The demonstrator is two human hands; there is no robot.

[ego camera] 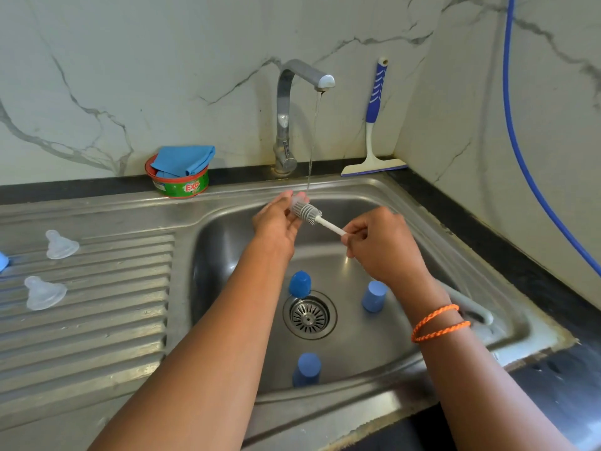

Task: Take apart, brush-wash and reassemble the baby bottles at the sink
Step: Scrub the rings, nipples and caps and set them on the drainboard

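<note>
Over the steel sink [406,203], my left hand [276,222] holds a clear silicone teat [297,200] under the thin water stream from the tap [289,118]. My right hand [380,242] pinches the white handle of a small grey brush [309,213], whose head touches the teat. Three blue caps lie in the basin: one [300,283] beside the drain, one [374,296] to its right, one [307,368] near the front wall. Two more clear teats [61,245] [44,292] lie on the ribbed drainboard at the left.
A green and red dish soap tub [182,187] with a blue cloth [183,159] on top stands behind the drainboard. A blue-handled squeegee [374,125] leans on the marble wall. A blue hose [527,157] hangs at right. A blue object [3,262] shows at the left edge.
</note>
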